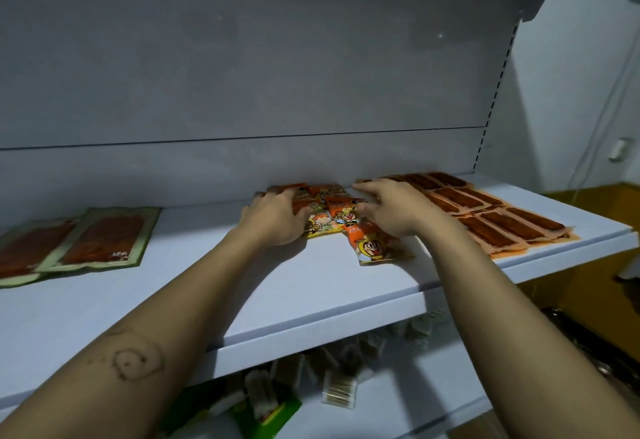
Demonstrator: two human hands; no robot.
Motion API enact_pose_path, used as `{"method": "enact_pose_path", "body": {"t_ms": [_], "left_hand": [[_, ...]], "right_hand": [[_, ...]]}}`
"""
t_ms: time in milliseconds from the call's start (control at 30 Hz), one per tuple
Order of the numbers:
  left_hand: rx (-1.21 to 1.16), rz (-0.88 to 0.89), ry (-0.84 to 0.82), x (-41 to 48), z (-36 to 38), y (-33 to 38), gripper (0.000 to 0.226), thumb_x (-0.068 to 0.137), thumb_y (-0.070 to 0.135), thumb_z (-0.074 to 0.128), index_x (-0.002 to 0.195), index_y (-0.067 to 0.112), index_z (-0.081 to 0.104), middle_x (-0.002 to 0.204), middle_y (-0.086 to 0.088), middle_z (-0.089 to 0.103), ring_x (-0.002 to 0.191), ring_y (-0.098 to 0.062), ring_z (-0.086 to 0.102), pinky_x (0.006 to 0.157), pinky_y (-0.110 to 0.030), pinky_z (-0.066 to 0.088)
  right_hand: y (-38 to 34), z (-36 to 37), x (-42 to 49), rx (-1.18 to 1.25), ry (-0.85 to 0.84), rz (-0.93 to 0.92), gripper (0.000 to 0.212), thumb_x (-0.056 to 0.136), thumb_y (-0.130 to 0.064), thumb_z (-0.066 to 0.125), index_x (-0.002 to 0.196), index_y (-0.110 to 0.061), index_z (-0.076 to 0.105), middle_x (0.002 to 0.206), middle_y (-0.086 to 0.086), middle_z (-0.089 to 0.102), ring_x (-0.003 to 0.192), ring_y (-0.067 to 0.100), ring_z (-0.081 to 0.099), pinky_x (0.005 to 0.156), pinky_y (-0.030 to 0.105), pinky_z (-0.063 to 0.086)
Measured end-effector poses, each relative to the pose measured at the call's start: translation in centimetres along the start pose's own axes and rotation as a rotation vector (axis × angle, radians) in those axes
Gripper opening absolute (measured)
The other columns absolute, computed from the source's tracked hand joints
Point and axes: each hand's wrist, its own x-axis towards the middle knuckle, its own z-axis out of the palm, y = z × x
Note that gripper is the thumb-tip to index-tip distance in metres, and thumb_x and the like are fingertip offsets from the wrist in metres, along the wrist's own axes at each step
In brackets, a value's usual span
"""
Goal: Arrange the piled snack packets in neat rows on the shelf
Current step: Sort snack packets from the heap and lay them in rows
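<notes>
A loose pile of small orange and yellow cartoon snack packets (341,211) lies mid-shelf near the back wall of the white shelf (311,286). My left hand (275,215) lies flat on the pile's left side, fingers spread over the packets. My right hand (391,208) presses on its right side, fingers stretched toward the back. One orange packet (375,246) sticks out toward the front below my right hand. Both hands hide part of the pile.
Rows of clear packets with reddish-brown strips (491,213) fill the shelf's right end. Two green-edged packets of red snack (100,237) lie at the left. A lower shelf holds small white packets (346,369) and a green bag (266,411).
</notes>
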Motion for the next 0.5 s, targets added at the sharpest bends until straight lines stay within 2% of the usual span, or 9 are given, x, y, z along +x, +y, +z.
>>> {"method": "enact_pose_path", "body": {"t_ms": [133, 300, 333, 433, 500], "left_hand": [[-0.027, -0.074, -0.113, 3.6, 0.7, -1.1, 0.061, 0.096, 0.060, 0.042, 0.147, 0.028, 0.038, 0.148, -0.008, 0.046, 0.133, -0.035, 0.043, 0.109, -0.049, 0.038], [0.002, -0.058, -0.242, 6.9, 3.5, -2.1, 0.063, 0.100, 0.058, 0.024, 0.156, 0.031, 0.015, 0.165, -0.005, 0.014, 0.151, -0.031, 0.012, 0.118, -0.061, 0.014], [0.002, -0.061, -0.248, 7.3, 3.9, -2.1, 0.062, 0.101, 0.057, 0.021, 0.157, 0.031, 0.013, 0.166, -0.002, 0.009, 0.152, -0.029, 0.007, 0.118, -0.062, 0.010], [0.053, -0.033, -0.250, 7.7, 4.0, -1.7, 0.059, 0.104, 0.052, 0.019, 0.158, 0.031, 0.012, 0.167, -0.002, 0.008, 0.152, -0.027, 0.006, 0.118, -0.064, 0.003], [0.067, -0.018, -0.262, 7.4, 3.9, -1.2, 0.058, 0.104, 0.050, 0.017, 0.158, 0.031, 0.011, 0.167, -0.003, 0.007, 0.153, -0.027, 0.003, 0.118, -0.063, -0.001]], "right_hand": [[-0.5, 0.6, 4.2, -0.130, -0.224, -0.019, 0.050, 0.105, -0.028, 0.042, 0.154, -0.031, 0.031, 0.161, 0.005, 0.027, 0.147, 0.028, 0.026, 0.117, 0.035, 0.023], [-0.5, 3.3, 9.8, -0.164, -0.159, -0.046, 0.054, 0.107, -0.025, 0.032, 0.157, -0.032, 0.014, 0.166, 0.001, 0.000, 0.152, 0.027, 0.007, 0.123, 0.044, 0.012], [-0.5, 4.2, 10.6, -0.187, -0.169, -0.060, 0.054, 0.106, -0.026, 0.032, 0.157, -0.031, 0.015, 0.166, 0.003, 0.005, 0.151, 0.028, 0.012, 0.123, 0.045, 0.015], [0.1, 6.5, 12.1, -0.187, -0.244, -0.049, 0.050, 0.101, -0.029, 0.042, 0.151, -0.025, 0.035, 0.156, 0.010, 0.036, 0.135, 0.032, 0.043, 0.111, 0.042, 0.038], [0.8, 7.1, 12.4, -0.174, -0.228, -0.047, 0.052, 0.099, -0.031, 0.043, 0.150, -0.023, 0.035, 0.155, 0.011, 0.037, 0.135, 0.033, 0.044, 0.109, 0.041, 0.040]]}}
